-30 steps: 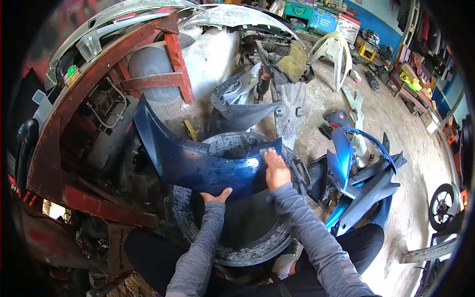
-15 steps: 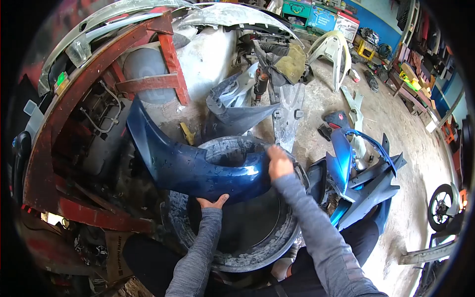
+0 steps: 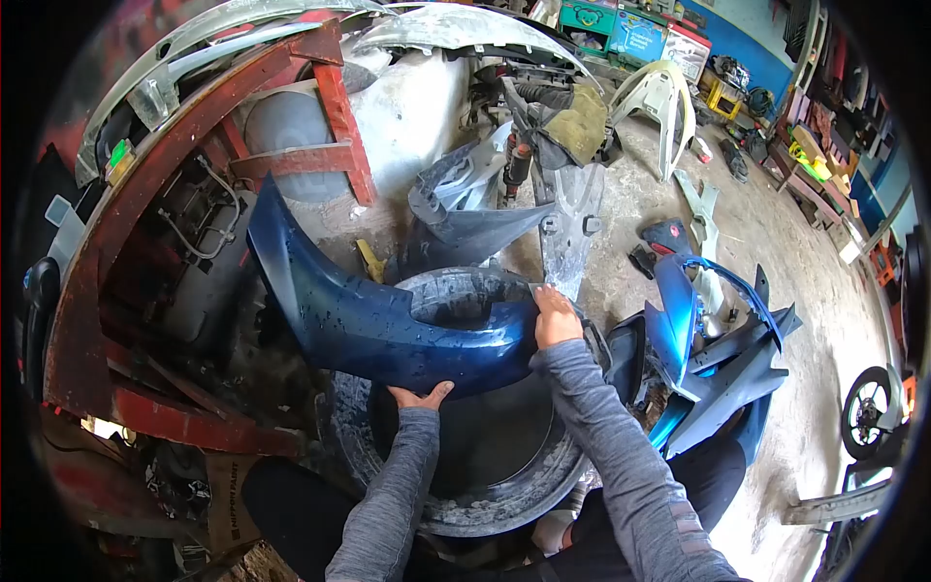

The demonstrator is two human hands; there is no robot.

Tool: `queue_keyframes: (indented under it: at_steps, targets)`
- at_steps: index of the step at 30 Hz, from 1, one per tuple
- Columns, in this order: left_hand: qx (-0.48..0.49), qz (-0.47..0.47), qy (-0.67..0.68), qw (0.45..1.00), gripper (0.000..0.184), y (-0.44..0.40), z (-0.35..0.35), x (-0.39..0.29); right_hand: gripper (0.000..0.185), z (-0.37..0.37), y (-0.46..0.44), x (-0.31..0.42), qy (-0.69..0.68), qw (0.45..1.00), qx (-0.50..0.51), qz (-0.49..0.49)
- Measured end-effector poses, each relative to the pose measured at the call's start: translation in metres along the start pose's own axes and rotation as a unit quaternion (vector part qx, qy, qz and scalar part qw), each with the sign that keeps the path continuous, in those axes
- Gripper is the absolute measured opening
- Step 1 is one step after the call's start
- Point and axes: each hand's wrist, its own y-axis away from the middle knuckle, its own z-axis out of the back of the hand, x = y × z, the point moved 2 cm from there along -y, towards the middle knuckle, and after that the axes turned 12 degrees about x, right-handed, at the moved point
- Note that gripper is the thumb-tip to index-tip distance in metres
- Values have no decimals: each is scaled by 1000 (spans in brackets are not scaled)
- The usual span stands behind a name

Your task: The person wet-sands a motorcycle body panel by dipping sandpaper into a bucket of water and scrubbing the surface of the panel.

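A wet dark-blue fender [image 3: 388, 330], curved and glossy with water drops, lies slantwise over a round black tub [image 3: 504, 519] that holds dark liquid. My left hand [image 3: 420, 397] grips the fender's lower edge from beneath, its thumb on the near side and the fingers hidden under the panel. At the fender's right end, my right hand [image 3: 557, 318] is closed against the edge. Whatever its fingers may hold is covered by the hand.
A red frame [image 3: 107, 252] stands at the left. Grey plastic panels [image 3: 475, 228] lie beyond the tub, and bright-blue fairing parts [image 3: 674, 325] to the right. Farther back on the concrete floor are a whitish panel [image 3: 669, 107] and a yellow crate [image 3: 723, 99]. A wheel [image 3: 865, 412] is at far right.
My right hand, smeared by motion before, now shows sharply, slightly lower and farther right at the fender's end. The left hand keeps its grip, and the view has shifted slightly.
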Motion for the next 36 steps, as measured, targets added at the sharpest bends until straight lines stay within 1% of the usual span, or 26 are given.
queue_keyframes:
  at_steps: [1,3,4,5,7,8,9,11,12,13,15,16,17,19,20,22,23,24,25,27,28,29,31,33,35,36]
  targets:
    - [2,-1,-2,1000,119,-1,1,2,35,-1,5,9,-1,1000,-1,-2]
    - [2,-12,-3,1000,119,-2,2,8,37,3,26,54,5,993,-11,121]
    - [3,-13,-1,1000,119,-2,0,4,38,19,36,70,-39,991,-5,126]
    - [5,-12,3,1000,120,0,-1,1,38,16,32,60,-38,991,-3,126]
    - [3,-10,9,1000,120,3,0,1,38,12,14,32,-2,999,-27,35]
    - [-5,10,-14,1000,121,5,0,3,45,10,11,29,-8,1000,-14,2]
    - [-12,27,-35,999,121,4,0,2,45,6,19,36,-8,1000,-15,3]
    - [-5,33,-36,999,122,6,0,-7,40,17,42,77,-26,992,-7,122]
    - [2,40,-38,998,122,8,0,-11,39,16,46,77,-48,991,-3,129]
    - [1,42,-40,998,122,11,0,-15,39,16,42,69,-50,991,-1,128]
    - [-8,67,-32,997,123,13,-3,-21,39,12,22,38,-19,999,-26,32]
    - [-8,69,-31,997,123,14,-1,-14,39,9,20,35,-5,1000,-21,16]
    - [-6,60,-37,997,123,10,0,-7,39,14,23,49,21,998,-5,67]
    - [-5,48,-43,998,123,5,0,-4,40,24,44,78,-37,988,9,152]
    - [-4,58,-39,998,122,6,0,-5,39,24,44,72,-41,989,7,142]
    - [-5,67,-33,997,122,5,0,-3,40,5,22,27,-18,998,-11,51]
    - [-11,43,-49,998,121,4,0,2,41,6,13,14,-15,1000,-8,-3]
    - [-16,18,-64,998,121,2,-1,6,41,3,8,10,-26,999,12,-13]
    - [-13,16,-63,998,121,2,-1,5,41,2,13,21,14,999,25,36]
    - [0,10,15,1000,122,1,-1,1,42,17,23,39,-53,993,3,101]
    - [-2,9,20,1000,122,0,-2,-4,41,9,18,26,-44,997,2,70]
    - [-2,33,-4,999,120,3,-2,-10,38,3,9,11,-27,999,-37,27]
    - [5,56,-27,998,118,6,-6,-13,37,-5,-14,-20,-73,996,7,-44]
    - [8,38,6,999,119,5,-4,-17,37,-6,-15,-21,-63,997,15,-41]
    - [6,23,2,1000,120,2,-2,-8,34,2,0,1,-8,999,-32,39]
    - [7,10,-5,1000,120,0,-1,-1,34,7,8,12,-29,996,-29,77]
